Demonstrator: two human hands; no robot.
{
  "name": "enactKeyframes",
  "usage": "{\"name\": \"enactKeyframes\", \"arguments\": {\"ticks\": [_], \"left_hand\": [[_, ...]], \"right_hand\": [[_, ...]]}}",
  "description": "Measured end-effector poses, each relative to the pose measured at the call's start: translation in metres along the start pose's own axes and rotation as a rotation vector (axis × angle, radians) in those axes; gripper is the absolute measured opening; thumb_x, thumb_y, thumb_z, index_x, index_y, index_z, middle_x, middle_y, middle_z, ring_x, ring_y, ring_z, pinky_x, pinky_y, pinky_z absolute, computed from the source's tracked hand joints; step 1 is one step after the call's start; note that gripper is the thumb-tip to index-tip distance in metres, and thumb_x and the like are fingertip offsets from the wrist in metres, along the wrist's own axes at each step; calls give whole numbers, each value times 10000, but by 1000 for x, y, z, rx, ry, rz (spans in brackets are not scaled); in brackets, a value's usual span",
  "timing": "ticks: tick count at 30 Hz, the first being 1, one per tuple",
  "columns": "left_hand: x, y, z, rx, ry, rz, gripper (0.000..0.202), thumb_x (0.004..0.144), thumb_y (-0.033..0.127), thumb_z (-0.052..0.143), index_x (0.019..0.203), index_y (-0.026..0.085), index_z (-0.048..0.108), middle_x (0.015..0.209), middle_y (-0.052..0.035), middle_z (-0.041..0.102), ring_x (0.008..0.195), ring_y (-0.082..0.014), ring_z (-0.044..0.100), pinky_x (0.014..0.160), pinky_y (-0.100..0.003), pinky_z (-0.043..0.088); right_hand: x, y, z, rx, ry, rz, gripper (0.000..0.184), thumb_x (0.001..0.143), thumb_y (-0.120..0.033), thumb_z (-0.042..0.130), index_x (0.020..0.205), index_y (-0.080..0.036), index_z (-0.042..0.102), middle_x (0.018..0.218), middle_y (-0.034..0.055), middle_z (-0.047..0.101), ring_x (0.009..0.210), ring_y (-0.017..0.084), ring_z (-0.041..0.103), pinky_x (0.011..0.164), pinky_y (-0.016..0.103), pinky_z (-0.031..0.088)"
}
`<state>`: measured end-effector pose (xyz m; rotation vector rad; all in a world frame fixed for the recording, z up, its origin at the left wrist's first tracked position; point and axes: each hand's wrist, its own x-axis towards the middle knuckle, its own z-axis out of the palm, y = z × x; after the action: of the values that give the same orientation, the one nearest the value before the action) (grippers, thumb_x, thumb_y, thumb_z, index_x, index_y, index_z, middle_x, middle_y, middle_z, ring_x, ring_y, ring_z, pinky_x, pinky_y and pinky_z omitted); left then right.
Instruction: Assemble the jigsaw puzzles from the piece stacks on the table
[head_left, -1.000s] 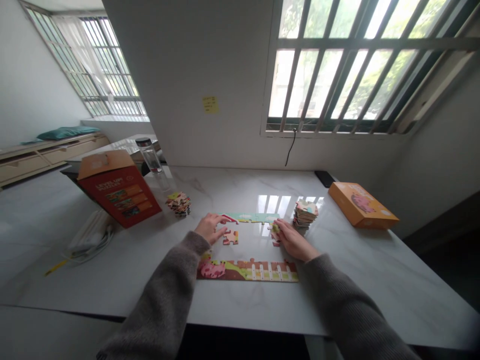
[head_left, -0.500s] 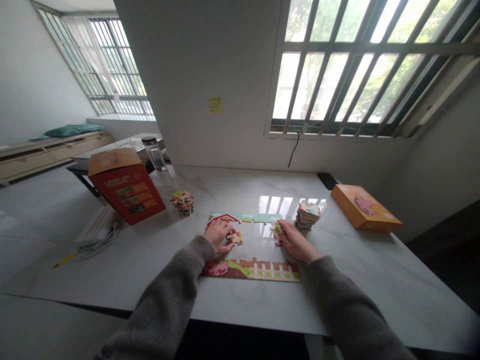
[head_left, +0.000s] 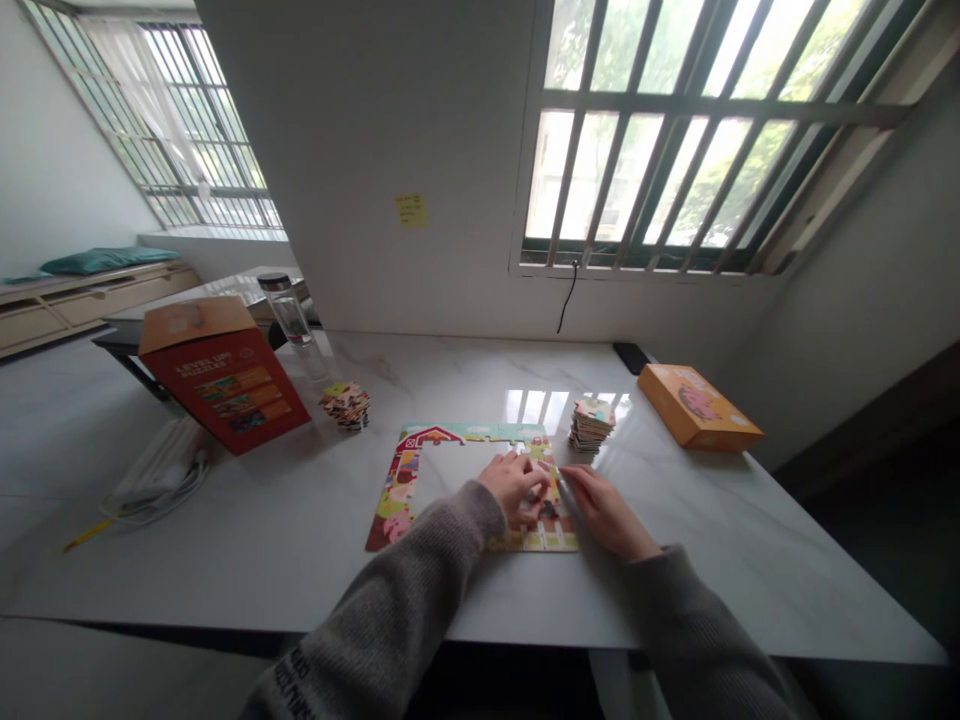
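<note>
A partly built jigsaw frame (head_left: 409, 470) with a farm picture lies flat on the white marble table (head_left: 300, 520). Both my hands are at its right side. My left hand (head_left: 514, 487) has its fingers curled down onto a puzzle piece (head_left: 550, 487) in the right column. My right hand (head_left: 602, 505) lies just right of that column, fingers stretched out flat with their tips touching its edge. A stack of loose pieces (head_left: 591, 425) stands just beyond my right hand. A second stack (head_left: 346, 405) stands to the far left of the frame.
A red puzzle box (head_left: 225, 380) stands at the left with a clear bottle (head_left: 289, 312) behind it. A white bundle with a cable (head_left: 161, 468) lies near the left front. An orange box (head_left: 697, 405) and a dark phone (head_left: 634, 357) lie at the right, near the wall.
My left hand has moved from the puzzle's left side across to the right column, next to my right hand. The frame's left column now shows uncovered. The camera has shifted.
</note>
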<state>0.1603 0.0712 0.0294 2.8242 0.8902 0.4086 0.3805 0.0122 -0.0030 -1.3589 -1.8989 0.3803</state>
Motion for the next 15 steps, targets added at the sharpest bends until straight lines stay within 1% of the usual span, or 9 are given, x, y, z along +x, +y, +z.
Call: {"name": "enactKeyframes", "arguments": {"ticks": [4,7,10,15], "left_hand": [[4,4,7,-23,16,16,269,774,316,688,1038,262,693,1027,-72,612,977,-262,543,863,-387,452],[3,3,10,-50,27,40,251,784,302,680,1030,256,690,1037,-76,611,992,-265,535,874,-388,452],[3,2,13,-65,39,59,238,785,288,675,1020,250,684,1060,-78,612,1017,-267,533,885,-390,450],[2,2,16,-81,43,73,193,810,317,665,990,248,669,1067,-73,617,1043,-263,534,903,-393,443]], "right_hand": [[-17,-9,-4,-40,7,3,311,977,-232,408,1157,-228,662,1135,109,650,1073,248,622,964,418,531],[-25,-16,-6,-61,-9,-14,306,972,-232,431,1169,-238,665,1136,110,642,1073,256,614,956,423,534],[-29,-21,-7,-72,-40,-30,290,972,-249,460,1180,-251,662,1158,109,632,1088,264,603,958,434,534],[-29,-26,-8,-99,-79,-56,210,964,-302,528,1110,-267,674,1142,102,640,1086,275,597,952,459,536]]}}
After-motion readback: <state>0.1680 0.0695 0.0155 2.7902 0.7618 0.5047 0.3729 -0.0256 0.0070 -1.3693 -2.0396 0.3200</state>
